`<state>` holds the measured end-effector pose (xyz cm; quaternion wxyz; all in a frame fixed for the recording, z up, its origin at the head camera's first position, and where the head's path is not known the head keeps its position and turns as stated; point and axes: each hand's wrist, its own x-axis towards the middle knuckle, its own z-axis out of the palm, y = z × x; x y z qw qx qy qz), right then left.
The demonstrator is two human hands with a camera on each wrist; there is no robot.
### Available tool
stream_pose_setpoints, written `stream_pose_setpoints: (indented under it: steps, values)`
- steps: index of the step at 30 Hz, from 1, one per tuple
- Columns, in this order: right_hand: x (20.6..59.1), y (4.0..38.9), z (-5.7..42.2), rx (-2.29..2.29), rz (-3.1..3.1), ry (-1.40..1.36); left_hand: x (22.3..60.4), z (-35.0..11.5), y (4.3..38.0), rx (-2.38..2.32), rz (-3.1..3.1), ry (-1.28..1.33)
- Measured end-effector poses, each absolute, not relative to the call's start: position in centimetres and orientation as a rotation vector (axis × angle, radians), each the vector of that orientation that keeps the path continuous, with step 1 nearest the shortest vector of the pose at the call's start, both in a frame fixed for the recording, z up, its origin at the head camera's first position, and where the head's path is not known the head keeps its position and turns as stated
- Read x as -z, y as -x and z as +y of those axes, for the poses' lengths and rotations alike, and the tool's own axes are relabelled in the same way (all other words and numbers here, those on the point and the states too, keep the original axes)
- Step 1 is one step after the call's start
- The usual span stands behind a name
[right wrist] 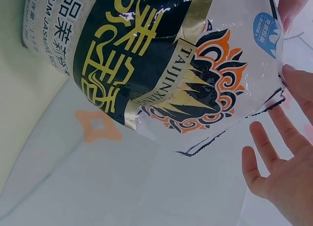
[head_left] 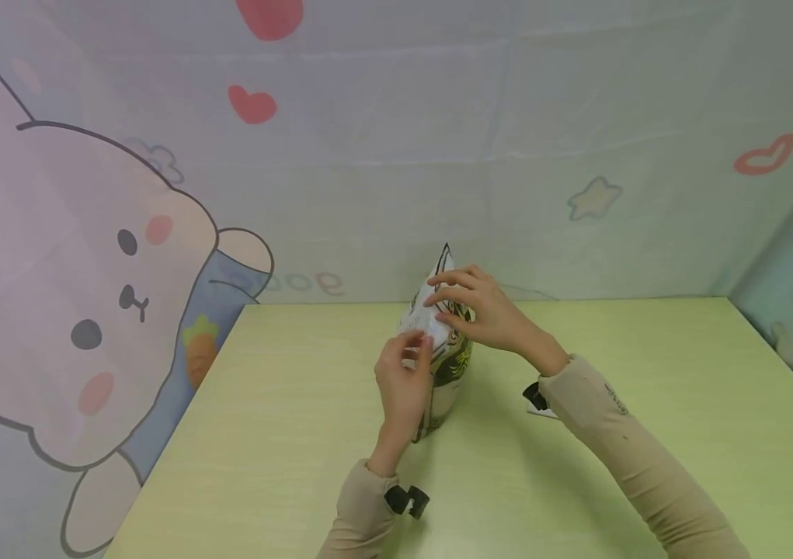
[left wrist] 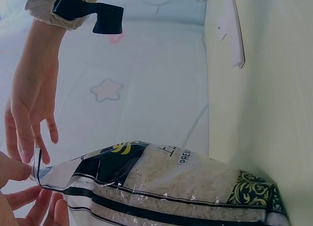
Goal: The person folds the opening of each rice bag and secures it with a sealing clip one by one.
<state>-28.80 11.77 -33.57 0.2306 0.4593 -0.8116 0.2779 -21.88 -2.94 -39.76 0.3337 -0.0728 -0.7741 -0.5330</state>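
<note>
A clear plastic bag of jasmine rice (head_left: 449, 380) with dark and gold print stands upright on the table between my hands. My left hand (head_left: 403, 380) is at the near side of its top, with thumb and fingers pinching the top edge. Over the far part of the top, my right hand (head_left: 483, 310) pinches the same edge between thumb and index finger, its other fingers spread, as the right wrist view shows. An orange and black flame-like pattern (right wrist: 230, 79) decorates the bag's upper front. In the left wrist view, rice grains (left wrist: 156, 174) show through the plastic.
The pale yellow-green table (head_left: 284, 435) ends at a printed cloth backdrop (head_left: 382, 178) behind the bag. A flat white item (left wrist: 234, 30) lies on the table, partly hidden by my right sleeve in the head view. Each wrist carries a black camera mount (head_left: 406, 501).
</note>
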Motion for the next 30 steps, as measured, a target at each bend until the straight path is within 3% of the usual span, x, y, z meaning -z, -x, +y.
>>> stream_pose_setpoints:
  steps: [30]
  values:
    - [34.6, 28.1, 11.0, -0.605, -2.189, -1.251, 39.8, -2.6, 21.9, 1.387, -1.995, 0.159]
